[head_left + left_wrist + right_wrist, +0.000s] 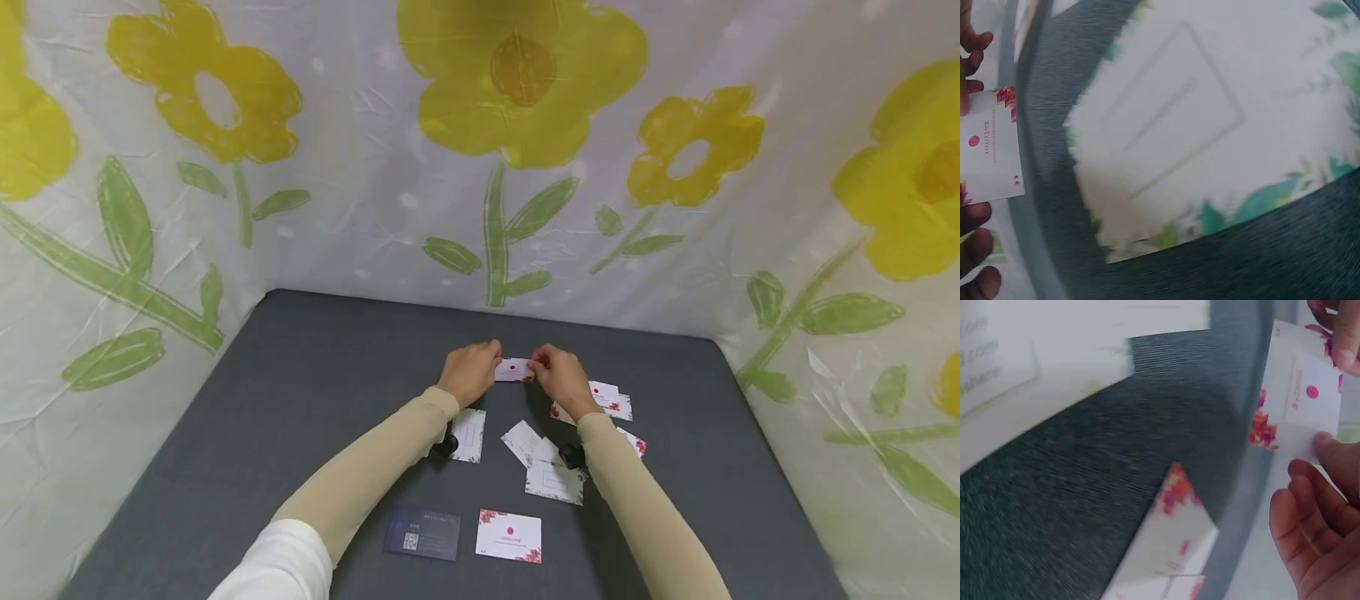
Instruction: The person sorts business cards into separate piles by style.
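Both hands hold one white business card (513, 369) with red floral corners and a red dot, raised over the far part of the table. My left hand (470, 372) pinches one short end of it. At the opposite end, the thumb and fingers of my right hand (561, 379) pinch the card, as the right wrist view shows (1300, 394). Below the left wrist lies a white card with green leaf edges (469, 435). Several leaf-edged cards (555, 481) overlap near the right wrist, and red floral cards (602, 393) lie beyond the right forearm.
Nearer on the dark grey table (300, 400) lie a dark card with a QR code (423, 535) and a red floral card (509, 536), side by side. A flower-printed curtain (337, 225) rises behind the table and along both sides.
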`<state>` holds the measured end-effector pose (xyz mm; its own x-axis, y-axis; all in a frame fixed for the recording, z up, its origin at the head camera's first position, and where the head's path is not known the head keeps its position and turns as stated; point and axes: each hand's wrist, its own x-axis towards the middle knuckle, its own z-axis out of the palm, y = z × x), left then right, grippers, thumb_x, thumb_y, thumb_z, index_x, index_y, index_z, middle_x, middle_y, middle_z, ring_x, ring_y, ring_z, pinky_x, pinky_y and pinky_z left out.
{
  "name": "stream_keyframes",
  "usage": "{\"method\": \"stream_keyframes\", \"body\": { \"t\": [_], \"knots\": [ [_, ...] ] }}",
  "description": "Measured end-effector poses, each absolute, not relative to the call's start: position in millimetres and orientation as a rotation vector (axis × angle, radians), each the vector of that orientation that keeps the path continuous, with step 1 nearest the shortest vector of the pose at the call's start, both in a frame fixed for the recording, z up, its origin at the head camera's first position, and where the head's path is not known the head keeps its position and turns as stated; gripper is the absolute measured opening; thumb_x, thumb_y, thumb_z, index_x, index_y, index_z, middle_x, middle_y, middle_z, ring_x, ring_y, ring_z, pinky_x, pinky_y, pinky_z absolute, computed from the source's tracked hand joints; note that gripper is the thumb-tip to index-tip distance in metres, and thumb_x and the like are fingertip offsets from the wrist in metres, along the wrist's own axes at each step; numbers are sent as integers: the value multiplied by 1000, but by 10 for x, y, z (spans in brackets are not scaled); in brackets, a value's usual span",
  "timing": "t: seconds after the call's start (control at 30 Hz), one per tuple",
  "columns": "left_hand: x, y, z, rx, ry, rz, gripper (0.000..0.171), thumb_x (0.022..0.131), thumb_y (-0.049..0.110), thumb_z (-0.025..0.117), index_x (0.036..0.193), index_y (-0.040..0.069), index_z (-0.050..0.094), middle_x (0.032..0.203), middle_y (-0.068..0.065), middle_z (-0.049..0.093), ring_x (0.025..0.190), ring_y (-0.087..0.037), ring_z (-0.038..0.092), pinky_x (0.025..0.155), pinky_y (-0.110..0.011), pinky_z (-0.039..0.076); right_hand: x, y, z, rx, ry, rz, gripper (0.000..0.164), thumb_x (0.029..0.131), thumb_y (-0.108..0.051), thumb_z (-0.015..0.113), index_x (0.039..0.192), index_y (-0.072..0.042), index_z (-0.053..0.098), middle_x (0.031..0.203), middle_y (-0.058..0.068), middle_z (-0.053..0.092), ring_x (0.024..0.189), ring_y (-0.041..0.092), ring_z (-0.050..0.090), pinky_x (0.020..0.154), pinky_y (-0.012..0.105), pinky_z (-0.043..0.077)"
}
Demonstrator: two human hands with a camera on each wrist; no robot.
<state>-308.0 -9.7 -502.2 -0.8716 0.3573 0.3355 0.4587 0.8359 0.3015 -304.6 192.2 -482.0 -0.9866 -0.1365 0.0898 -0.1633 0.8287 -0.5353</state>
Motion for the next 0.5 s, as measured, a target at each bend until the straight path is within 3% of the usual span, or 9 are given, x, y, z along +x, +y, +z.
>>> {"method": "stream_keyframes", "body": {
  "t": [0.33,0.5],
  "knots": [
    [-2894,-108,-4653,-712,-2767,-849,11,104,20,65,101,11,72,99,-4,70,98,-22,65,87,-40,56,-2699,2065,-4522,277,-2841,1073,10,101,-15,68,104,-7,73,95,11,74,80,19,60,73,31,48],
    [-2643,-167,-4535,-761,-2804,-927,8,103,18,66,100,15,73,94,1,69,88,-17,54,78,-33,49,-2416,2095,-4430,377,-2854,1074,7,99,-13,70,103,-10,75,92,7,73,76,15,55,69,27,45]
  ]
}}
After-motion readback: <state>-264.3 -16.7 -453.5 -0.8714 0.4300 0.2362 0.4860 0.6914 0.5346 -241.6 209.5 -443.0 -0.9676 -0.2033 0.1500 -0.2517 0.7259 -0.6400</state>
